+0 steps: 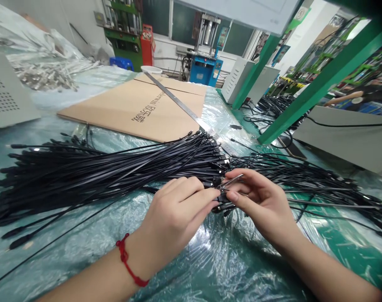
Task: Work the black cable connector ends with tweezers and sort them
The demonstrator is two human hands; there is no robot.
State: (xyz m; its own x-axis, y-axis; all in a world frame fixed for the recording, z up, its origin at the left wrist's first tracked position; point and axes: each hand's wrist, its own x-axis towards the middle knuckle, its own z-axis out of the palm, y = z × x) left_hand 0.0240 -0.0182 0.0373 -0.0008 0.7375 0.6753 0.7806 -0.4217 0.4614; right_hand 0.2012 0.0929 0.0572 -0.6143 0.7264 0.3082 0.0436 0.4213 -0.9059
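Observation:
Near the centre, my left hand (pixel 175 205), wearing a red cord bracelet (pixel 128 260), is closed in a pinch on the end of a black cable. Its fingers hide most of that connector. Facing it, my right hand (pixel 266 201) grips thin metal tweezers (pixel 233 180) between thumb and fingers, with the metal close to my left fingertips. Just behind both hands lies a thick bundle of black cables (pixel 115 167), its metal-tipped plugs gathered beside my fingers. A second heap of black cables (pixel 323 176) spreads out to the right.
A flat cardboard sheet (pixel 121 109) lies beyond the bundle, with a long steel ruler (pixel 178 105) across it. Green posts (pixel 304 92) rise at the right, near a grey box (pixel 342 134). Plastic film (pixel 184 268) covers the table. Another person's arm (pixel 345 98) shows far right.

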